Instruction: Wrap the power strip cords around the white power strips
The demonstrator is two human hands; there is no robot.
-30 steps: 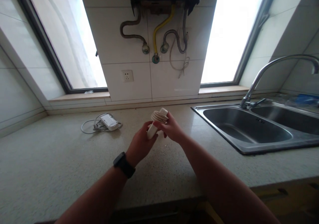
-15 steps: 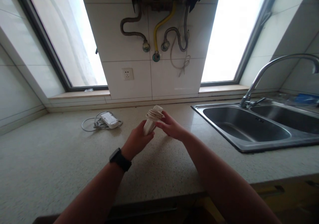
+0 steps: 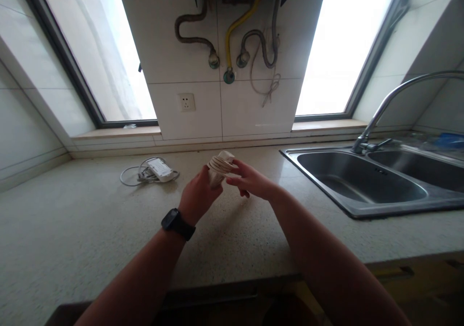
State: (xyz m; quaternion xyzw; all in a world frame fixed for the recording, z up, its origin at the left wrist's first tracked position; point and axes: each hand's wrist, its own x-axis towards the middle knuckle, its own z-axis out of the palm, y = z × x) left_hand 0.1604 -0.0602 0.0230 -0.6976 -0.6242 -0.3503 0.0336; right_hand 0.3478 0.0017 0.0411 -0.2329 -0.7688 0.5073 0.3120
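Note:
My left hand [image 3: 199, 195], with a black watch on its wrist, is closed around a white bar-shaped thing that looks like a power strip [image 3: 214, 178]. Its white cord [image 3: 219, 164] is wound in several turns around the upper end, just above the worktop. From the right, my right hand [image 3: 250, 178] pinches the coils between thumb and fingers, its lower fingers hanging free. Part of the strip is hidden inside my left hand. A white power adapter [image 3: 159, 169] with a bundled grey cable lies on the counter to the left.
The speckled stone worktop [image 3: 90, 219] runs along the tiled wall. At the right is a double steel sink [image 3: 358, 176] with a tall curved tap [image 3: 377, 111]. A wall socket [image 3: 186, 102] and hoses [image 3: 232, 36] are on the wall ahead.
Both hands have shifted slightly with the strip, which is now tilted more and sits lower in my left hand. The right fingers have moved along the coils. The camera view has moved a little.

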